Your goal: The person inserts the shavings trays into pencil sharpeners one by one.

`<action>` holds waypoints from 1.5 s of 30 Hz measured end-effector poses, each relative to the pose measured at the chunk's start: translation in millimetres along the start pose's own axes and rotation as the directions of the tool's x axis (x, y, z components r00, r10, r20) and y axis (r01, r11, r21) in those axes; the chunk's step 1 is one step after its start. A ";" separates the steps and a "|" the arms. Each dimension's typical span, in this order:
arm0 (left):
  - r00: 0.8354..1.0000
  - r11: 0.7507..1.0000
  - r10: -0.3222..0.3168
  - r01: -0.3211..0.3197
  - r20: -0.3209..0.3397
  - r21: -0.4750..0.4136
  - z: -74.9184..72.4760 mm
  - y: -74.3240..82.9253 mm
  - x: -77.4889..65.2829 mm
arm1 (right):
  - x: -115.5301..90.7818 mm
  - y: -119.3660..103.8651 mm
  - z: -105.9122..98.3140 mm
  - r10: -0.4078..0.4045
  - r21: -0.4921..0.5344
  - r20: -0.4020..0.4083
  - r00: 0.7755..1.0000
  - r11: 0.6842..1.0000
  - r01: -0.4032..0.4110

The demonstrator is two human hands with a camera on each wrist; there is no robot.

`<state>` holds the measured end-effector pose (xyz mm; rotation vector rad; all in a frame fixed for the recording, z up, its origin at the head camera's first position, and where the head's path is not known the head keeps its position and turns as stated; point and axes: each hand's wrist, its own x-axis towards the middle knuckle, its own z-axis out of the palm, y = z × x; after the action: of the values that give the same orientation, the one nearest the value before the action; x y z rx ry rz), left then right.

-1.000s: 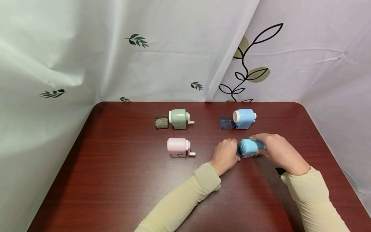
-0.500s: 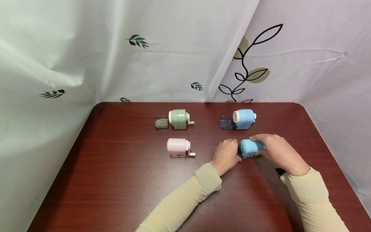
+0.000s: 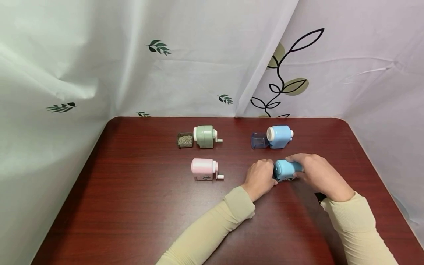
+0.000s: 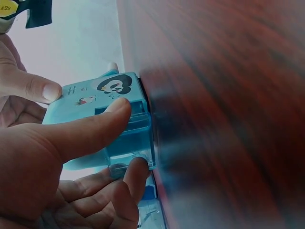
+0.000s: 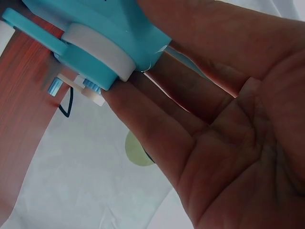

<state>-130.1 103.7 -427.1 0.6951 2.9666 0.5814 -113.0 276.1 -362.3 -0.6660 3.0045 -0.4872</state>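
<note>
A teal crank pencil sharpener [image 3: 285, 170] with a cartoon print stands at the right of the table. My right hand [image 3: 319, 175] grips its body from the right, thumb on the printed side in the left wrist view. Its crank [image 5: 35, 31] juts out near the right fingers. At the sharpener's left end my left hand [image 3: 260, 177] pinches the see-through blue shavings drawer [image 4: 131, 143], which sticks partly out of the body. In the left wrist view the left thumb lies across the drawer's near side, with a fingertip at its outer end.
Behind stands a light-blue sharpener [image 3: 279, 136] with its clear drawer [image 3: 259, 140] out at its left. A green sharpener [image 3: 204, 136] has a drawer of shavings [image 3: 184, 140] beside it. A pink sharpener [image 3: 202, 169] stands left of my left hand.
My left hand has shifted slightly right, toward the teal sharpener, and less of the drawer shows between hand and body. The right hand keeps its hold; the other sharpeners stay put.
</note>
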 end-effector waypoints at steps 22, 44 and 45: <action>1.000 1.000 0.000 0.000 -0.003 0.008 0.7 3.6 2.3 | 2.3 -1.1 0.3 0.001 -0.011 -0.006 1.000 1.000 -0.001; 1.000 1.000 -0.009 0.009 -0.002 -0.005 2.1 5.2 4.8 | 1.9 -2.1 0.2 0.005 -0.014 -0.007 1.000 1.000 -0.006; 1.000 1.000 -0.010 0.010 0.000 -0.006 2.1 5.3 5.0 | 1.5 -2.1 0.0 0.005 -0.013 -0.006 1.000 1.000 -0.006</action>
<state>-132.1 111.0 -426.9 0.6793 2.9655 0.5896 -113.5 273.7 -361.6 -0.6580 3.0168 -0.4714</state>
